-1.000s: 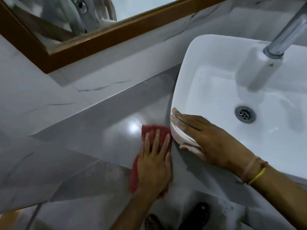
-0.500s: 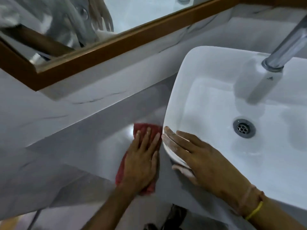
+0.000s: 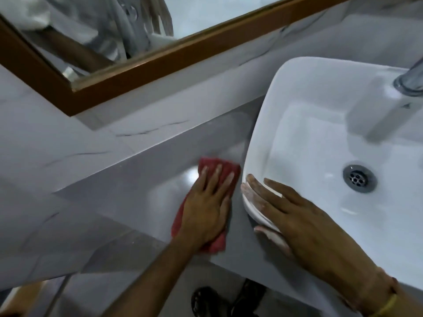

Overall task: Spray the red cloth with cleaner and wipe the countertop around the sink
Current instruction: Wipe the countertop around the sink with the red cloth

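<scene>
A red cloth (image 3: 220, 167) lies flat on the grey countertop (image 3: 142, 179), just left of the white basin (image 3: 295, 92). My left hand (image 3: 206, 207) presses down on the cloth with fingers spread, covering most of it. Only the cloth's far end and its near corner show. My right hand (image 3: 295, 216) rests on the basin's near-left corner, fingers over the rim and thumb below it. No spray bottle is in view.
A chrome tap (image 3: 409, 81) reaches over the basin at the right edge, and the drain (image 3: 358, 178) lies below it. A wood-framed mirror (image 3: 142, 62) hangs on the marble wall behind. Dark shoes (image 3: 206, 300) show on the floor below the counter edge.
My left hand has slid the cloth away from me along the countertop beside the basin. My right hand stays on the basin corner. The view has shifted.
</scene>
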`<move>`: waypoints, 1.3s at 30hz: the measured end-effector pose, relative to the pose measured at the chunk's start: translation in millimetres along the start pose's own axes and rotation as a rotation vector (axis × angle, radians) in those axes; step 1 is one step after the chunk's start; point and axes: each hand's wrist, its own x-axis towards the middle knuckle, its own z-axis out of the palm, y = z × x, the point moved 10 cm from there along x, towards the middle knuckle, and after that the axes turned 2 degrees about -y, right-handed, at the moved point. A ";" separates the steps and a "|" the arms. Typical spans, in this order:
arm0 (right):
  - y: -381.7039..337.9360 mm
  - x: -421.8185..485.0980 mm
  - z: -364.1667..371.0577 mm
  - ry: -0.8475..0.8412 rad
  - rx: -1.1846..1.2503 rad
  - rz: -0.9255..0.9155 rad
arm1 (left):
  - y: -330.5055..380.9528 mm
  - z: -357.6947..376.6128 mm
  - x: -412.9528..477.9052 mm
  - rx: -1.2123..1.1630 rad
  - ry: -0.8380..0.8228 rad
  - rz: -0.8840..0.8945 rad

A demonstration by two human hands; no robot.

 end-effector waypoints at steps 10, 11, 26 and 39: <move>-2.1 3.1 0.0 0.011 -0.042 -0.018 | -86.4 -32.2 41.1 0.030 0.055 -0.228; -2.5 3.2 -0.1 0.008 -0.063 -0.012 | -75.6 -30.4 46.3 0.003 0.064 -0.237; -74.0 -41.1 61.9 0.384 0.279 0.560 | -92.4 -42.5 13.6 -0.474 -0.034 -0.553; -33.4 -10.2 131.9 0.296 0.655 1.027 | -87.0 -38.3 2.7 -1.223 -0.214 -0.509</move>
